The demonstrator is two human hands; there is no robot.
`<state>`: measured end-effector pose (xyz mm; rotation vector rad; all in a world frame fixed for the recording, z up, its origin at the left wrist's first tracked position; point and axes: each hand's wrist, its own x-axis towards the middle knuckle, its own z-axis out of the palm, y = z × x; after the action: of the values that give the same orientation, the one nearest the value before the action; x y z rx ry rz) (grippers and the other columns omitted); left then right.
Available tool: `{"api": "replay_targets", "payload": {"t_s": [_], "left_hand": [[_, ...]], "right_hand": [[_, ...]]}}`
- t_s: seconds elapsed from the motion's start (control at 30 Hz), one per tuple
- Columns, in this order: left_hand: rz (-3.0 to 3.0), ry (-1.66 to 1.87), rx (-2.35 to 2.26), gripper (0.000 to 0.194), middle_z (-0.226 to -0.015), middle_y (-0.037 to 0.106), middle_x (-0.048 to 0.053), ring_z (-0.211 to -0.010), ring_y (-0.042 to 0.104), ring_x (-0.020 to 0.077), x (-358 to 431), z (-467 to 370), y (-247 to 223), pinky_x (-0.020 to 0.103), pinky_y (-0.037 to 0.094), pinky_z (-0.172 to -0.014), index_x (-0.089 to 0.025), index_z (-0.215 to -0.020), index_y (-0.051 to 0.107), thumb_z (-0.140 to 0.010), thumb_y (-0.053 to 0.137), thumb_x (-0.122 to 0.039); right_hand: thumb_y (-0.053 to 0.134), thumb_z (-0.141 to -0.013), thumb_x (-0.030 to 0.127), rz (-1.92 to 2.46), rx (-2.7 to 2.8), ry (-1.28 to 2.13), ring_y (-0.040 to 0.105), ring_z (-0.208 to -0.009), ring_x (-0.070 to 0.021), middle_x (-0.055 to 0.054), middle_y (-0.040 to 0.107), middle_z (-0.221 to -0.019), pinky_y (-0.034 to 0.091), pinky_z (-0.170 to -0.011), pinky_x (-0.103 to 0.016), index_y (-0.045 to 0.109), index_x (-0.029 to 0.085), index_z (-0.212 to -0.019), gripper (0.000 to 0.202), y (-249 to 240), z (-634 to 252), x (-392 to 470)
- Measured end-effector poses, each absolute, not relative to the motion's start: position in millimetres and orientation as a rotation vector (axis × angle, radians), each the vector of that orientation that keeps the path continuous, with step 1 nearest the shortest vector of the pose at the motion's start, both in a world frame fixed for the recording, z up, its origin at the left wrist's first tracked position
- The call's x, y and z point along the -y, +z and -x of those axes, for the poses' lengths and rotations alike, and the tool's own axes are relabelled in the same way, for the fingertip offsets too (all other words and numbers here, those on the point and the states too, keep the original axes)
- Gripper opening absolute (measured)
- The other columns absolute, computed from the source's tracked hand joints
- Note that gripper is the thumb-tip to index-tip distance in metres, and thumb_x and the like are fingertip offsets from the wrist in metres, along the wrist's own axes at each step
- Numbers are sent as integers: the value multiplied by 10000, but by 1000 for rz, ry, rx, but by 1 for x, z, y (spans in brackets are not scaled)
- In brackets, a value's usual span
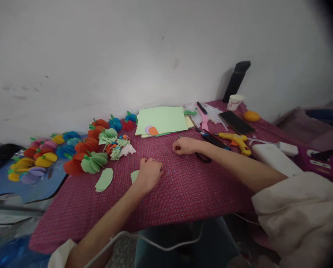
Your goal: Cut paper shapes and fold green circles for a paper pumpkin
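My left hand [150,174] rests low over the checked cloth, palm down, its fingers slightly bent and apart. Partly covered by it is a light green paper piece [134,175]; I see no grip on it. A stack of cut light green paper shapes [104,180] lies further left. My right hand [185,145] hovers near the table's middle with fingers curled together in a pinch. Whatever is between those fingertips is hidden or too small to name. Beneath its wrist lie scissors, whose black handle loop [204,158] shows.
Colourful paper pumpkins [89,145] crowd the left, beside crumpled paper scraps [118,148]. Green paper sheets [162,118] lie by the wall. At right are a yellow glue gun [236,140], a phone [237,123], a paper cup [235,102] and white glue sticks [213,113].
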<state>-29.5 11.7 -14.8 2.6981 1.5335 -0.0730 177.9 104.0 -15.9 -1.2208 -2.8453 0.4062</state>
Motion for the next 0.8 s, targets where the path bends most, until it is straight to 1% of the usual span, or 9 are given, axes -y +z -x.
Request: {"api": "replay_targets", "payload": {"t_s": [0.1, 0.2, 0.3, 0.43, 0.5, 0.6, 0.7, 0.8], "left_hand": [[-2706, -67, -1521, 235, -780, 638, 48, -845, 513, 217, -11, 29, -18, 407, 261, -769, -202, -739, 597, -815, 376, -226], [-2739, -60, -1531, 277, -743, 627, 61, -820, 514, 219, -6, 26, -19, 405, 269, -747, -197, -714, 593, -824, 339, -207], [-2736, -90, -1523, 289, -751, 632, 69, -808, 519, 223, 1, 24, -14, 401, 283, -725, -192, -698, 592, -822, 332, -211], [-2720, -67, -1567, 265, -770, 646, 60, -817, 532, 219, 1, 30, 3, 388, 297, -729, -198, -702, 599, -805, 360, -243], [-2705, -42, -1649, 239, -751, 652, 51, -807, 543, 219, -9, 38, 14, 378, 306, -725, -206, -693, 607, -785, 393, -260], [-2675, 16, -1841, 214, -750, 659, 50, -814, 558, 226, -34, 57, 33, 370, 323, -733, -219, -724, 626, -760, 424, -279], [-2581, 38, -2078, 233, -830, 668, 57, -852, 565, 244, -64, 86, 42, 379, 333, -750, -231, -770, 647, -754, 426, -306], [-2424, -11, -2291, 268, -866, 669, 74, -888, 561, 269, -87, 117, 39, 400, 335, -767, -235, -827, 665, -753, 430, -339]], "right_hand": [[529, -678, 242, 1254, 2882, 355, 564, -642, -148, -53, 662, -737, 339, -563, -233, 662, 159, -788, 192, -18, -167, -100], [504, -685, 229, 1277, 2899, 297, 571, -707, -175, -87, 660, -769, 341, -595, -254, 667, 141, -777, 207, -16, -162, -96], [499, -676, 208, 1200, 2969, 342, 565, -674, -151, -60, 660, -738, 339, -585, -241, 669, 151, -747, 193, -9, -166, -92], [481, -690, 220, 1098, 2995, 393, 549, -600, -122, -26, 659, -722, 326, -534, -225, 663, 168, -798, 219, -1, -181, -85], [476, -695, 234, 1157, 2991, 338, 561, -614, -135, -38, 665, -739, 329, -531, -232, 667, 165, -815, 235, 0, -184, -82], [489, -687, 250, 1283, 3025, 265, 589, -685, -170, -76, 673, -781, 358, -569, -250, 679, 153, -824, 254, -1, -178, -77], [504, -668, 241, 1393, 3082, 213, 600, -717, -197, -117, 673, -789, 375, -589, -270, 692, 123, -802, 260, 2, -167, -74], [516, -661, 235, 1284, 3130, 254, 594, -682, -193, -118, 672, -758, 370, -570, -270, 696, 115, -769, 241, 10, -153, -78]]}}
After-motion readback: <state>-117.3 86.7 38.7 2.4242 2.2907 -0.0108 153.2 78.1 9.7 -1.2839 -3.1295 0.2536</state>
